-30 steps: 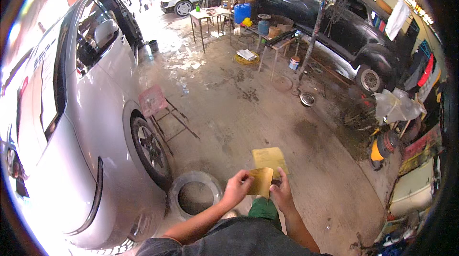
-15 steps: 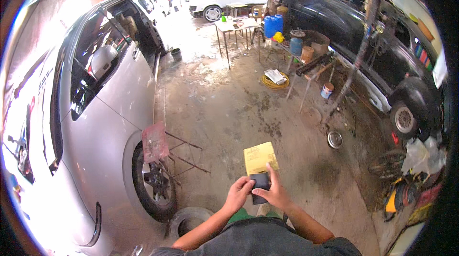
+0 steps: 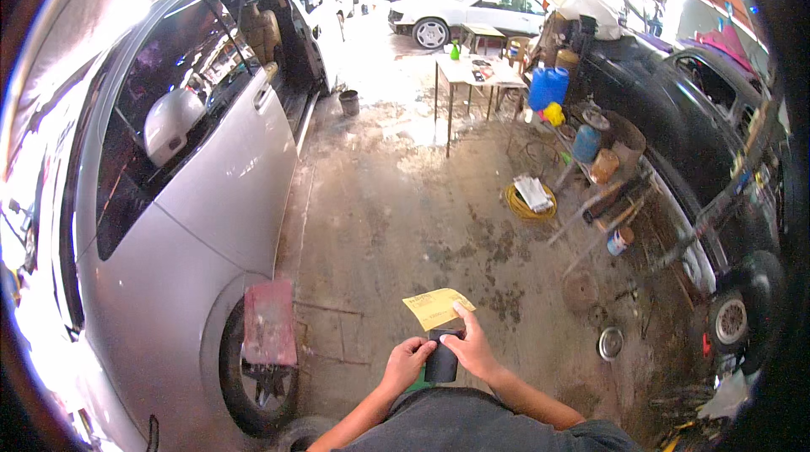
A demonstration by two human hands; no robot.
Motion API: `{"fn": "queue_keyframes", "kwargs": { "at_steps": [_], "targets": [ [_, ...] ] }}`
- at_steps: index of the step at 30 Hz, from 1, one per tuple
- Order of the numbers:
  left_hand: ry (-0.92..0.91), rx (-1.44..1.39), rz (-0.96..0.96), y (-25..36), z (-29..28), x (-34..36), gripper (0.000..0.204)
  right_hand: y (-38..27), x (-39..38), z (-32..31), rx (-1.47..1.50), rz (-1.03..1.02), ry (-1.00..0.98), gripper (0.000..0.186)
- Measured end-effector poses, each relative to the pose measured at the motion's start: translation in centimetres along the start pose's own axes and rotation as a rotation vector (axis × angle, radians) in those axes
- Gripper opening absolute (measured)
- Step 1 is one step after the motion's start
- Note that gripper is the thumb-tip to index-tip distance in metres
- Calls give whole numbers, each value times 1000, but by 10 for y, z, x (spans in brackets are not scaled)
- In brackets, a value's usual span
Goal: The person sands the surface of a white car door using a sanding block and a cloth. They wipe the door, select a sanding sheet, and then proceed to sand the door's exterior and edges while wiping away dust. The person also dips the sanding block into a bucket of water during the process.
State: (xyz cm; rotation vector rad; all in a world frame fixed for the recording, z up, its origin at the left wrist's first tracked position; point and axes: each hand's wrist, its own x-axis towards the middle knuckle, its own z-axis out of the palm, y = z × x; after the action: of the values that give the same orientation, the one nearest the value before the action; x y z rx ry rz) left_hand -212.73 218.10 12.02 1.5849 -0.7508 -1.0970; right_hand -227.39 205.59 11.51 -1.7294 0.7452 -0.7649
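Note:
Low in front of my body, both hands are closed on a dark rectangular pad [image 3: 440, 366]. My left hand [image 3: 405, 362] grips its left edge, with the thumb on top. My right hand [image 3: 475, 351] holds the other side, its thumb across the pad's upper edge. A yellow printed sheet [image 3: 433, 308] sticks out beyond the pad, lying against my right fingers. Whether sheet and pad are one piece I cannot tell.
A silver van [image 3: 198, 190] stands on the left, a red-seated metal stool [image 3: 269, 321] by its wheel. Ahead is a small table [image 3: 460, 72]. A workbench with cans, a blue jug [image 3: 548, 89], a coiled yellow hose [image 3: 531, 211] and a dark car [image 3: 666, 106] are to the right.
The view has tilted and turned to the left. The yellow sheet now lies more tilted and looks shorter. Both hands keep their hold on the dark pad.

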Motion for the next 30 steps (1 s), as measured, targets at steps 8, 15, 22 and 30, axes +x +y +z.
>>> {"fn": "queue_keyframes", "kwargs": {
  "at_steps": [8, 15, 22, 30],
  "targets": [
    [-112, -368, -21, 94, -53, 215, 14, -38, 223, -9, 59, 54, 10, 75],
    [-71, -279, -30, 125, -80, 383, 14, 29, 388, -11, 147, 67, -42, 73],
    [64, -75, 49, 198, -122, 583, 17, 55, 623, -23, 61, -26, -173, 72],
    [244, -448, 8, 267, -171, 760, 13, 47, 860, -6, 221, -1, -268, 78]
  ]
}}
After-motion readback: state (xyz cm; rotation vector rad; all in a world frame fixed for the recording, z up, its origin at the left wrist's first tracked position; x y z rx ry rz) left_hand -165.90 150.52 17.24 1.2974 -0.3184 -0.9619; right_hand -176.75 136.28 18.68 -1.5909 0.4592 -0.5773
